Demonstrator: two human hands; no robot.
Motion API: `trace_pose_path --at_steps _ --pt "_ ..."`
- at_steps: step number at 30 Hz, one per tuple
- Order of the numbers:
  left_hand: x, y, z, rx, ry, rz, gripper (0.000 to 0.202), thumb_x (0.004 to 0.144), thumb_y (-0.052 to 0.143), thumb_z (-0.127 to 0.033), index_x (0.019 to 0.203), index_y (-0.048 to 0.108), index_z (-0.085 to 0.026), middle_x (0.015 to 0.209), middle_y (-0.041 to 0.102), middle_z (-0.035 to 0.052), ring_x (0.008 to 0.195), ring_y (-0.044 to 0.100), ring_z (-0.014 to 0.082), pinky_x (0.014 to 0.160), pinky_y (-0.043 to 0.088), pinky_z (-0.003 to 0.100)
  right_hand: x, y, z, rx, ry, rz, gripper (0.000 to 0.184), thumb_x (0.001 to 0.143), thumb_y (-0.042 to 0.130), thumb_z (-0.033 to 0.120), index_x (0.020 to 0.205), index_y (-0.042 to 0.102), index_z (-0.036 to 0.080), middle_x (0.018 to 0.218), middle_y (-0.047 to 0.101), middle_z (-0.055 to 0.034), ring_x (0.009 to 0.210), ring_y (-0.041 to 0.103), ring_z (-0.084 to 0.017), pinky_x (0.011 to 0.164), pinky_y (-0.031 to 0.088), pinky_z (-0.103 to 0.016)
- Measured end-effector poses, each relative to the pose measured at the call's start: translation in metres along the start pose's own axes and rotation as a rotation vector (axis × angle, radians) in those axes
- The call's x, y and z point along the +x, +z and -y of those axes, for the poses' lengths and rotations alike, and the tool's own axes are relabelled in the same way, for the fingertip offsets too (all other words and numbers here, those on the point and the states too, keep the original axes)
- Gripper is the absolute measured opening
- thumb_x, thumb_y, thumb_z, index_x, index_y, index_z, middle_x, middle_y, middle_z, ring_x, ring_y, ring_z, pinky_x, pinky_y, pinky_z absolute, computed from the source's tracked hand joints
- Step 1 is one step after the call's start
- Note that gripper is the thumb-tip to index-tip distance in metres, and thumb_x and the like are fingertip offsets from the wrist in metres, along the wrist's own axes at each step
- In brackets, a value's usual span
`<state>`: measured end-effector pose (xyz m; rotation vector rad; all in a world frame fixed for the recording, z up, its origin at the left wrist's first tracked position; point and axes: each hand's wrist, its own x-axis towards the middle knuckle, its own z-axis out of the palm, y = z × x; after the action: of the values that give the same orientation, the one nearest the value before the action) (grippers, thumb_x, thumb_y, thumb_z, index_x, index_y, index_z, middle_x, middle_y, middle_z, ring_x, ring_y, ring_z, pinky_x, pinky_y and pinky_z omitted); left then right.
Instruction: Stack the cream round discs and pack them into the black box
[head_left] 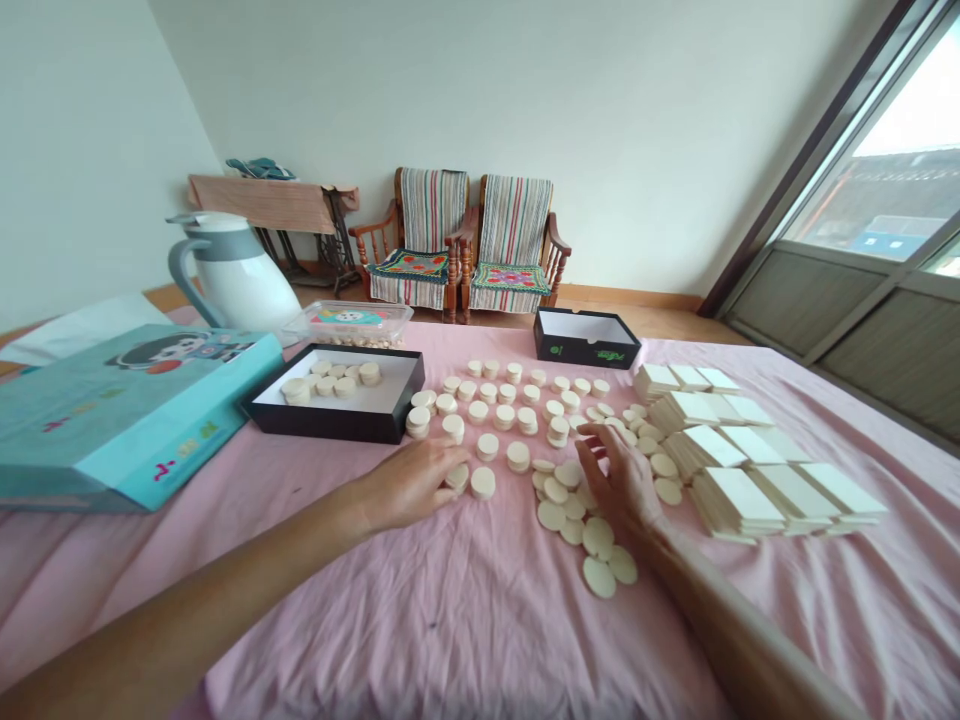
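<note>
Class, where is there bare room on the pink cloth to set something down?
Bare pink cloth lies between the left arm and right arm, nearer than the loose discs, and among the teal box, left black tray and left arm. Crowded: the disc stacks across to the card piles, around the right hand.

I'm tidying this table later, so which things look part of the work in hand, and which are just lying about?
Likely in use:
- stacked discs, beside the left hand
- loose discs, beside the right hand
- black tray holding discs
- perhaps rectangular stacks

Probably just lying about:
- jug
- teal box
- clear container
</note>
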<state>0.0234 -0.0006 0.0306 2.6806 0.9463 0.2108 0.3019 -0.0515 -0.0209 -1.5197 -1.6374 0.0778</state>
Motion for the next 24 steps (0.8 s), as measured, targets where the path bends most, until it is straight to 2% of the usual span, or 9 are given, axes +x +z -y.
trace_pose_path --at_steps 6,9,16,18,20,24 --pt "0.008 0.001 0.000 0.036 0.022 0.035 0.012 0.071 0.050 -0.008 0.078 0.055 -0.017 0.084 0.059 0.0035 0.079 0.056 0.0170 0.069 0.039 0.027 0.000 0.000 -0.002 -0.038 0.004 0.034 0.019 0.089 0.046 0.031 0.095 0.059 0.018 0.083 0.062 -0.0040 0.068 0.060 -0.014 0.062 0.050 -0.027" --pt "0.010 0.001 0.000 0.048 0.025 0.053 0.012 0.067 0.050 -0.007 0.072 0.052 -0.018 0.083 0.059 0.0037 0.078 0.056 0.0171 0.069 0.040 0.027 -0.001 -0.002 -0.002 -0.051 0.011 0.056 0.019 0.089 0.045 0.030 0.094 0.059 0.018 0.079 0.062 -0.0033 0.066 0.060 -0.014 0.060 0.049 -0.026" --pt "0.010 0.006 -0.001 0.060 0.035 0.018 0.011 0.064 0.052 -0.011 0.066 0.045 -0.019 0.076 0.057 0.0023 0.074 0.055 0.0169 0.063 0.037 0.027 -0.002 -0.004 0.001 -0.045 0.023 0.087 0.017 0.089 0.045 0.028 0.092 0.059 0.019 0.079 0.062 -0.0030 0.064 0.059 -0.013 0.057 0.048 -0.024" --pt "0.011 -0.003 -0.001 0.088 0.032 -0.018 0.012 0.064 0.050 -0.010 0.063 0.042 -0.019 0.072 0.056 0.0012 0.069 0.054 0.0150 0.060 0.035 0.026 -0.002 -0.004 0.003 -0.039 0.015 0.084 0.016 0.089 0.045 0.028 0.091 0.058 0.019 0.078 0.062 -0.0029 0.064 0.059 -0.013 0.058 0.048 -0.024" --pt "0.017 -0.022 0.002 0.120 0.023 -0.082 0.011 0.066 0.049 -0.010 0.062 0.042 -0.018 0.069 0.055 -0.0001 0.066 0.052 0.0135 0.059 0.034 0.025 -0.002 -0.004 0.005 -0.034 0.002 0.076 0.016 0.089 0.045 0.027 0.091 0.058 0.019 0.078 0.062 -0.0026 0.064 0.059 -0.013 0.059 0.048 -0.024" --pt "0.057 -0.068 0.025 0.258 -0.088 -0.140 0.004 0.066 0.055 -0.018 0.066 0.051 -0.017 0.069 0.059 0.0012 0.065 0.053 0.0144 0.057 0.032 0.026 -0.002 -0.005 0.009 -0.027 -0.013 0.077 0.015 0.090 0.045 0.028 0.091 0.057 0.020 0.079 0.062 -0.0023 0.066 0.060 -0.013 0.057 0.047 -0.024"
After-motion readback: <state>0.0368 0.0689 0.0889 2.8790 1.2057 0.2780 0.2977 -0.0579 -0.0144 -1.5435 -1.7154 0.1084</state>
